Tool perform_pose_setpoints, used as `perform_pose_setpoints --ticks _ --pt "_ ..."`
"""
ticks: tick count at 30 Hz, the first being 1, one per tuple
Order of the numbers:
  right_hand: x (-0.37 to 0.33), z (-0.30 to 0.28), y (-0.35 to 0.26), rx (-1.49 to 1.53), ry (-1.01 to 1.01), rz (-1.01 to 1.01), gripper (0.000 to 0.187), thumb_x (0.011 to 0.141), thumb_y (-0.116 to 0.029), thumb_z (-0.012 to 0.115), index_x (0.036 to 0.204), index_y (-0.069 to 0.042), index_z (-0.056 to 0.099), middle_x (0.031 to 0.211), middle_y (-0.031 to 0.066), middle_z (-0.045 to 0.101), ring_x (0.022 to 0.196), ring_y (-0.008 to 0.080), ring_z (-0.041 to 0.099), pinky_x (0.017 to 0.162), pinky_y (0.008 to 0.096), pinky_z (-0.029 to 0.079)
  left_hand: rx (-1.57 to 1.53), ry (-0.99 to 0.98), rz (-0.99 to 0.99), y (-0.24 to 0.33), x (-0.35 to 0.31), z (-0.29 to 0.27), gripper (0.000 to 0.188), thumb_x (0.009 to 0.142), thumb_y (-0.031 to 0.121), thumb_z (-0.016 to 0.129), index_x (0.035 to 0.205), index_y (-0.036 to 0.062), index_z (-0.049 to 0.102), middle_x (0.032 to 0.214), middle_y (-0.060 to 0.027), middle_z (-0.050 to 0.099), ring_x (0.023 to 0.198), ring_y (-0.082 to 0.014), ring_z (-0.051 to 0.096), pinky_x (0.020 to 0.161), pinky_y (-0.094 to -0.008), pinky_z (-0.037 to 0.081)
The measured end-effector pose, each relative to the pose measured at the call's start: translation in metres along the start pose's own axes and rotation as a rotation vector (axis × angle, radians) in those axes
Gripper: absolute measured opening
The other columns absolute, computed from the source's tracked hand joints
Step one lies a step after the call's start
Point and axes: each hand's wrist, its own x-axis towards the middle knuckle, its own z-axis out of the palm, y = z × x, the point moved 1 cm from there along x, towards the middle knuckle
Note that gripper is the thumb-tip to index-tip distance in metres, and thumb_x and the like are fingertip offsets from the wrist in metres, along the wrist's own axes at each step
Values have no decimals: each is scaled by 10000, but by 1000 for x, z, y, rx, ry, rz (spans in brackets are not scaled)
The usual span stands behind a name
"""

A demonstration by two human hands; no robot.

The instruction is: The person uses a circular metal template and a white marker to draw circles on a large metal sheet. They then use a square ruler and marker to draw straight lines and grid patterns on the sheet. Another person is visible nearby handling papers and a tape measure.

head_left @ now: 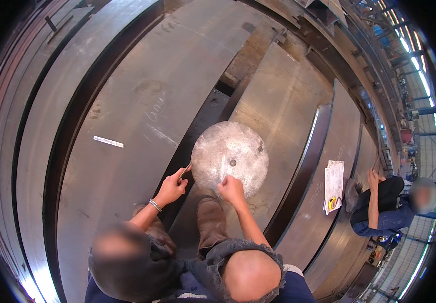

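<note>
A round grey metal disc (pixel 248 141) lies in front of me, with a small hole near its middle and a smaller dark spot toward its right edge. Pale streaks mark its surface. My right hand (pixel 231 189) is closed in a fist over the disc's near edge; whatever its fingers hold is hidden. At the disc's left edge, my left hand (pixel 171 188) pinches a thin, narrow strip (pixel 184 172) whose tip reaches the rim. A bracelet (pixel 155 205) circles the left wrist. My brown boots (pixel 211 219) stand just below the disc.
Long steel beams and plates (pixel 132 101) run on both sides, with dark gaps between them. A white strip (pixel 108 141) lies on the left plate. Papers (pixel 333 182) with a yellow tape measure (pixel 333 203) lie at right, near a seated co-worker (pixel 384 207).
</note>
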Motion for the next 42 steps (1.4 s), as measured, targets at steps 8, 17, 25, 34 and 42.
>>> perform_pose_setpoints --ticks 8,17,25,34,42 --pt "8 -64 -18 1357 -39 63 169 1013 -186 599 1152 -90 612 869 32 655 699 60 536 557 209 413 -12 -3 -42 3 -4 -1 527 958 80 573 1464 215 505 573 -62 597 543 -156 637 603 -330 502" --pt "11 -66 -26 1343 53 -14 268 1017 -170 576 1257 -77 648 919 25 667 707 59 530 603 211 446 -14 3 -30 2 0 -9 522 963 64 571 1468 179 500 583 -39 556 533 -127 597 580 -316 484" --pt "20 13 1 -64 462 -385 152 862 -96 591 997 -39 632 1053 161 619 1036 346 627 899 439 531 -255 5 101 -24 10 13 580 965 -89 489 1521 46 396 1138 -79 676 565 -70 536 516 -248 478" --pt "1 21 0 -156 532 -326 220 863 -150 610 1060 -55 634 1162 148 588 1118 282 603 912 403 514 -155 -95 168 -35 15 8 651 916 -121 488 1537 14 346 1508 -119 499 555 -88 571 503 -245 503" --pt "-11 7 -5 -198 352 -318 468 879 -125 553 1336 -26 585 1216 159 583 1156 285 585 922 377 543 -134 -139 0 0 3 1 732 952 -75 549 1603 114 271 1511 -90 500 705 -107 574 627 -258 519"
